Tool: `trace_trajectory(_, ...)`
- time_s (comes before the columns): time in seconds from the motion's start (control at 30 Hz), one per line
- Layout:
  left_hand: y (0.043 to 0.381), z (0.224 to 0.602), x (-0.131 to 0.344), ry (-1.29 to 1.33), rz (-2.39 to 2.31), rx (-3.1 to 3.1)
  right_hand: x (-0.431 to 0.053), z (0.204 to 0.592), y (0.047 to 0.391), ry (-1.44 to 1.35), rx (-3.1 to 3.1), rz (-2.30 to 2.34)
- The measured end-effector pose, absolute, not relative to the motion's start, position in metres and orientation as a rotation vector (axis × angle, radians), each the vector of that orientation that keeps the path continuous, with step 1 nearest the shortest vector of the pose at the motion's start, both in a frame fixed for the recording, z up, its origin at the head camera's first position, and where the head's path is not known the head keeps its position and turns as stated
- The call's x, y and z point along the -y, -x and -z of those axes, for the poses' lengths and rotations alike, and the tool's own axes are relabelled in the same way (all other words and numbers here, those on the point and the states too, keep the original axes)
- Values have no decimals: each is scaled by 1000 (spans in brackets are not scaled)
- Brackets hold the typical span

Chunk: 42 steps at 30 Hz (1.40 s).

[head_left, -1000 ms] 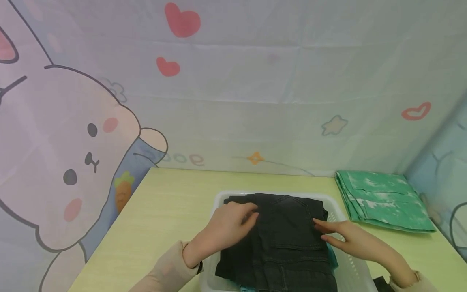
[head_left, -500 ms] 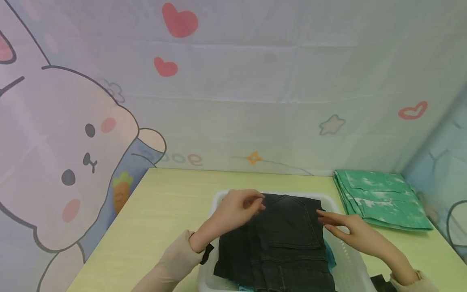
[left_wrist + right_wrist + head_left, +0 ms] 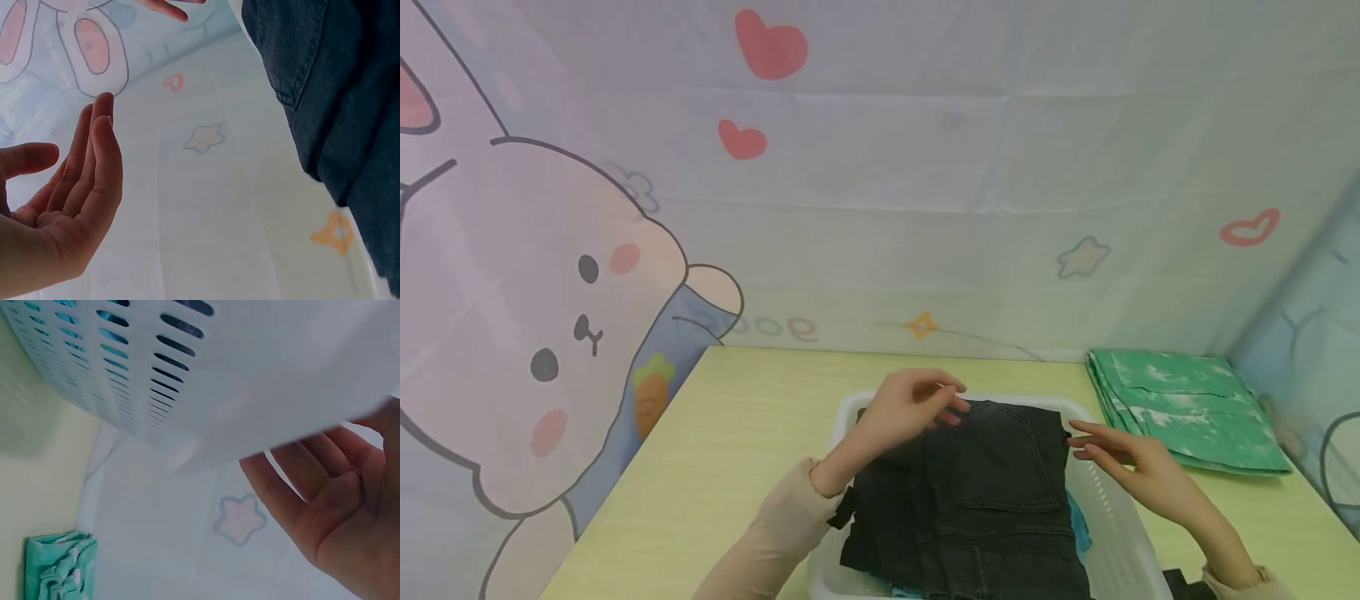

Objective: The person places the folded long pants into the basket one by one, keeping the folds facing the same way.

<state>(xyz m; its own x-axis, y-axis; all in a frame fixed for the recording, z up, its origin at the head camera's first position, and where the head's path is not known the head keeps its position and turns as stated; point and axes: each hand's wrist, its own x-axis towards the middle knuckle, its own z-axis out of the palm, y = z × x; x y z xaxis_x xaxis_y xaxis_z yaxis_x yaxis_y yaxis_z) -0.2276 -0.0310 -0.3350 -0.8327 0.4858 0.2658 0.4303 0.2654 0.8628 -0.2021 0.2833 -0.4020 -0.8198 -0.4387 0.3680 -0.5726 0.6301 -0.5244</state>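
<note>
Folded black jeans [image 3: 992, 467] lie in a white plastic basket [image 3: 1120, 533]. Bits of blue cloth [image 3: 1078, 525] peep out beneath them. My left hand [image 3: 913, 408] hovers over the jeans' far left part with loosely bent fingers, holding nothing. In the left wrist view that hand [image 3: 81, 187] is clear of the jeans [image 3: 337, 81]. By the basket's right rim is my right hand [image 3: 1138, 467], its fingers extended toward the jeans. From the right wrist, the basket wall [image 3: 262, 381] hides some of its fingertips; whether they touch the rim I cannot tell.
A folded green-and-white patterned cloth [image 3: 1195, 412] lies on the pale yellow table [image 3: 700, 467], behind and right of the basket. A printed curtain [image 3: 925, 167] hangs behind the table. At the far right runs a dark cable [image 3: 1326, 467].
Off the jeans, my left hand has moved up and rightward in the head view. My right hand has shifted slightly away, up and to the right. Jeans and basket stay put.
</note>
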Motion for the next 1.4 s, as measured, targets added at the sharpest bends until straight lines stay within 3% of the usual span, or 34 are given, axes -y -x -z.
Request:
trace_trajectory(0.6, 244, 335, 13, -769, -1747, -2306, -294, 413, 201, -711, 2619, -1248)
trace_trajectory(1.4, 252, 349, -21, -493, -1871, -1984, -325, 427, 209, -161, 2623, -1519)
